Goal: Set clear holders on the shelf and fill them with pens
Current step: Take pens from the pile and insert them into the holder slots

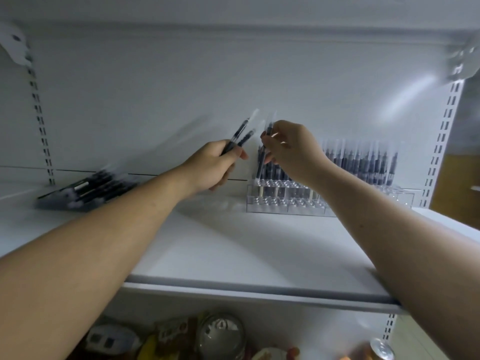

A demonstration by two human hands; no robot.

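Note:
A clear holder (283,201) stands on the white shelf (233,245), right of centre, with several dark pens upright in its back rows (363,165). My left hand (213,167) grips two dark pens (240,136) that point up and to the right. My right hand (291,149) pinches one pen (263,157) near its top, held nearly upright over the holder's left end. A second clear holder (397,197) shows further right, partly hidden by my right forearm. The picture is blurred by motion.
A dark pile of loose pens (88,190) lies on the shelf at the left. Slotted uprights (41,126) run up both sides of the back wall. Below the shelf edge (259,289) sit assorted goods and a can (381,349).

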